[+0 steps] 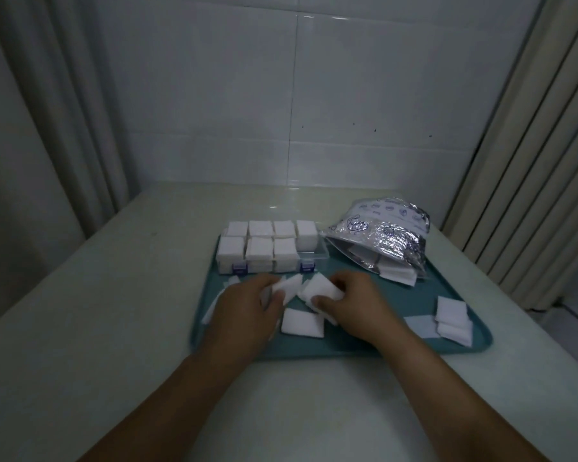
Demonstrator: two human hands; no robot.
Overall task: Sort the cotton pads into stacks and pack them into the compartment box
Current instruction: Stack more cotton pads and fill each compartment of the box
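A clear compartment box stands at the back left of a teal tray, most of its cells filled with white cotton pad stacks. My left hand pinches a few pads over the tray's middle. My right hand grips a small stack of pads right beside it. Another pad stack lies flat below and between the hands. Loose pads lie at the tray's right.
A silvery plastic bag with pads spilling out lies at the tray's back right. The tray sits on a pale table against a tiled wall. Curtains hang at left and right.
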